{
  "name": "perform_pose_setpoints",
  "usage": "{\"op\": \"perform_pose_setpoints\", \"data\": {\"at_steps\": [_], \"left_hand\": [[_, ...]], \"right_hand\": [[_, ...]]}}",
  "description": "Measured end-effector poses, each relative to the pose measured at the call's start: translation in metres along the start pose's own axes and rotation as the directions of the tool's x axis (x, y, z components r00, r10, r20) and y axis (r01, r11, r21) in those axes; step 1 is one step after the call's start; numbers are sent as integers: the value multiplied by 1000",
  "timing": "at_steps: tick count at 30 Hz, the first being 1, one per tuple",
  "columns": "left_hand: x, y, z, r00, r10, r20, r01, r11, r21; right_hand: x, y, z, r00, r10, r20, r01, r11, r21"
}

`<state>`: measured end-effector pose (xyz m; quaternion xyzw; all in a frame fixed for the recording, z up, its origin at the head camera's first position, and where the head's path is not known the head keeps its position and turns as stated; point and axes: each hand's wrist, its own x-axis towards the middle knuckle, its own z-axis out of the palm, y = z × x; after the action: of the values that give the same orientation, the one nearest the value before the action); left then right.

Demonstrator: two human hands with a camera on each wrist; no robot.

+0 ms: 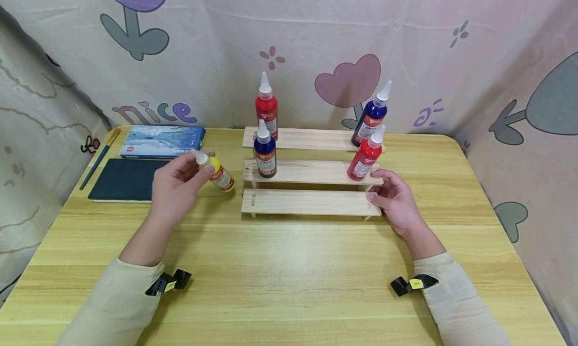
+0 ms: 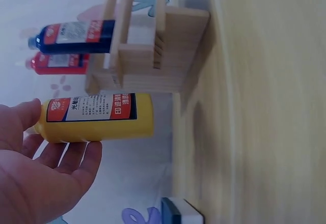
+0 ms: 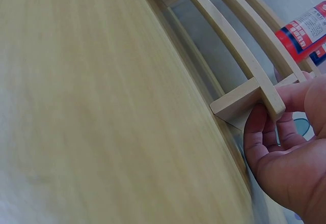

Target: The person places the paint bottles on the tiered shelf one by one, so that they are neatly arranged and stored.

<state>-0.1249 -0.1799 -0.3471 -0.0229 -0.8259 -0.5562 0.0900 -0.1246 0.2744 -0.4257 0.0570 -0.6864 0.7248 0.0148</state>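
My left hand (image 1: 177,184) pinches a yellow bottle (image 1: 221,178) with a white pointed cap near its neck. The bottle is tilted and held off the table, left of a three-tier wooden rack (image 1: 311,202). My right hand (image 1: 397,203) grips the right end of the rack at its lower tiers. A red bottle (image 1: 266,108) and a dark blue bottle (image 1: 370,121) stand on the top tier, at its left and right ends. On the middle tier are another dark blue bottle (image 1: 265,158) at the left and another red bottle (image 1: 363,161) at the right.
Left of the rack lie a dark green notebook (image 1: 124,178), a blue flat box (image 1: 162,139) behind it and a paintbrush (image 1: 100,159). A patterned cloth (image 1: 289,30) hangs behind the wooden table (image 1: 289,286).
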Motion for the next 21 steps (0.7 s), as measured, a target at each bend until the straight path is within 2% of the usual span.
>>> {"op": "perform_pose_setpoints", "data": {"at_steps": [4,9,13,21], "left_hand": [[-9,10,-2,1000,7,11,-7,1000,-8],[-17,18,-1,997,63,36,-61,997,-43],[-19,22,3,989,115,91,-108,991,-84],[-18,27,14,965,153,213,-135,986,-95]], "right_hand": [[0,0,0,1000,0,0,0,1000,2],[-1,-1,1,1000,5,2,-5,1000,4],[-1,-1,1,1000,8,0,-8,1000,5],[-1,-1,0,1000,17,0,-17,1000,0]]}}
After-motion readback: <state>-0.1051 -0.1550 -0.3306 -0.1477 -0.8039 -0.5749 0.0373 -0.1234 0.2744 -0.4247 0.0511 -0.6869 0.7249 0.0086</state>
